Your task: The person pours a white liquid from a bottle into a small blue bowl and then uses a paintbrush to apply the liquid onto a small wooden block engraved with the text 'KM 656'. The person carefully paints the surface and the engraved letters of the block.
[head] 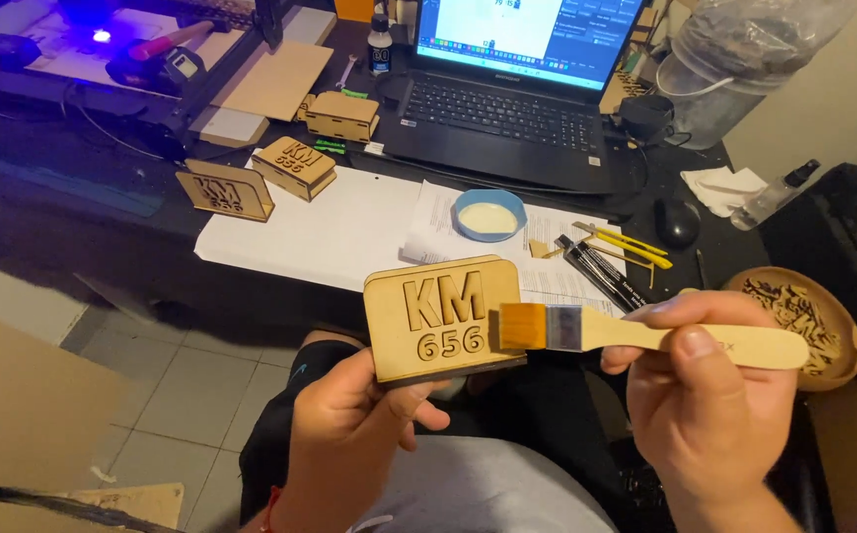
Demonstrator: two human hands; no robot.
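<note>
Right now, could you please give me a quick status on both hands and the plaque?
Left hand grips plaque by its lower edge. Right hand holds brush, bristles at the plaque's right edge. Nothing in the way.

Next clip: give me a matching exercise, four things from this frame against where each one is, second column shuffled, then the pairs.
Things:
1. wooden plaque
2. brush
3. blue dish
4. laptop

Places:
A. at the back of the desk, open
B. in the left hand
C. on the papers
D. in the right hand, bristles at the plaque's right edge

Pairs: 1-B, 2-D, 3-C, 4-A
</note>
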